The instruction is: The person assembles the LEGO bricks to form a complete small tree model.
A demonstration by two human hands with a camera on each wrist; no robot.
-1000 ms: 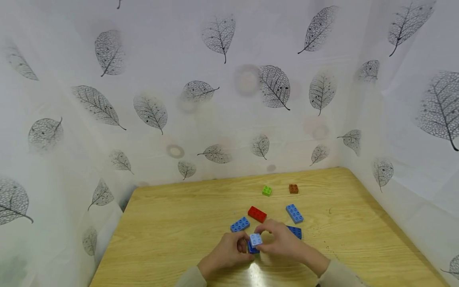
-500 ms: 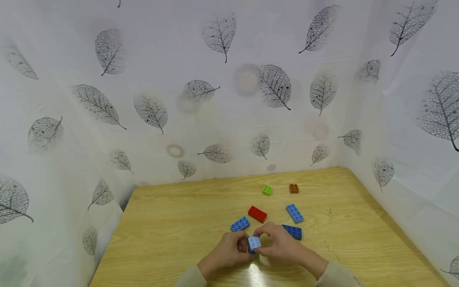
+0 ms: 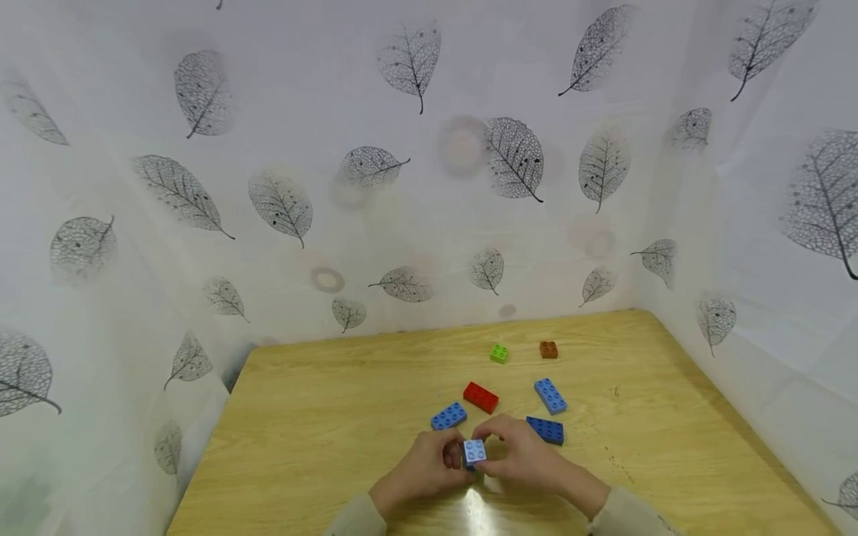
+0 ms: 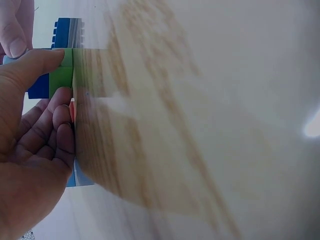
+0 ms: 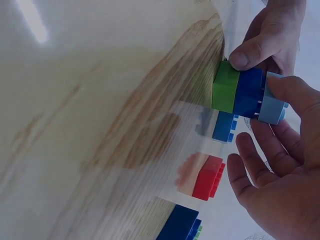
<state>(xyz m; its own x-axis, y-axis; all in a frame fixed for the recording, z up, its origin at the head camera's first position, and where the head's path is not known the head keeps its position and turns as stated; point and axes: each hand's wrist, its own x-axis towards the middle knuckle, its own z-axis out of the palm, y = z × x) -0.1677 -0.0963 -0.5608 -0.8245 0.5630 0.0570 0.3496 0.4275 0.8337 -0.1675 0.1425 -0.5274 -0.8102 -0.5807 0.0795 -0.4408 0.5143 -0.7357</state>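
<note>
A small stack stands on the table between both hands: a green brick [image 5: 226,87] at the bottom, a dark blue brick [image 5: 249,92] on it, and a light blue brick [image 3: 474,450] over that. Part of a narrow gap with studs shows between the dark blue and light blue bricks in the right wrist view. My left hand [image 3: 432,465] pinches the green brick at the base, thumb on one side and fingertips on the other. My right hand [image 3: 526,455] grips the light blue brick between thumb and fingers.
Beyond the hands on the wooden table [image 3: 322,402] lie a blue long brick [image 3: 449,415], a red brick [image 3: 480,397], another blue long brick [image 3: 550,395] and a dark blue long brick [image 3: 546,429]. Farther back are a lime brick [image 3: 499,353] and a brown brick [image 3: 548,349].
The light blue brick has shifted slightly left and levelled over the dark blue one, covering more of it. My right hand moved with it, while the left hand stays in place.
</note>
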